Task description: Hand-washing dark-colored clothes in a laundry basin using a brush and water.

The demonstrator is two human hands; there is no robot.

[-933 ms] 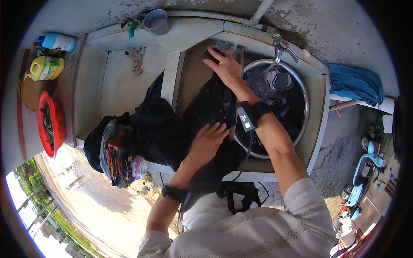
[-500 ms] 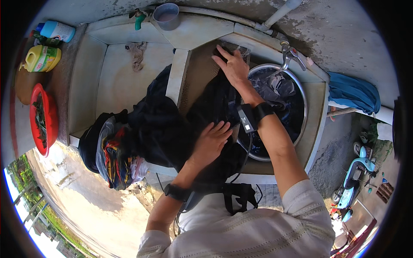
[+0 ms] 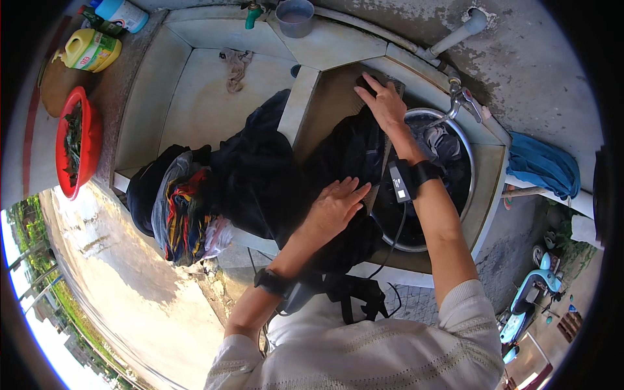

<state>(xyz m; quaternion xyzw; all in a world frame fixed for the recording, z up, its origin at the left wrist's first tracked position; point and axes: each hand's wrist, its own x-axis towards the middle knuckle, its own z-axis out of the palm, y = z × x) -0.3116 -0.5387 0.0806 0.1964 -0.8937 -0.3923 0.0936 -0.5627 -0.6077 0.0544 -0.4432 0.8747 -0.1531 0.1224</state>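
Note:
A large black garment (image 3: 260, 185) drapes over the sink's divider and across a sloping brown washboard (image 3: 338, 91). My left hand (image 3: 331, 209) lies flat on the garment's near part, fingers stretched out. Higher on the board, my right hand (image 3: 385, 104) curls over a small dark object (image 3: 361, 83), mostly hidden beneath the fingers, its kind unclear. Just right of the board, partly behind my right forearm, a round metal basin (image 3: 473, 162) holds dark water and soaking clothes (image 3: 443, 143).
A metal tap (image 3: 463, 97) reaches over the basin. Folded dark and colourful clothes (image 3: 182, 211) hang on the sink's left front edge. The left basin holds a crumpled cloth (image 3: 235, 68). A grey cup (image 3: 294, 18), red bowl (image 3: 97, 143) and yellow jug (image 3: 91, 51) stand around the rim.
The whole view has shifted, so the sink sits further right and higher. Both hands stay at nearly the same places on the garment and board.

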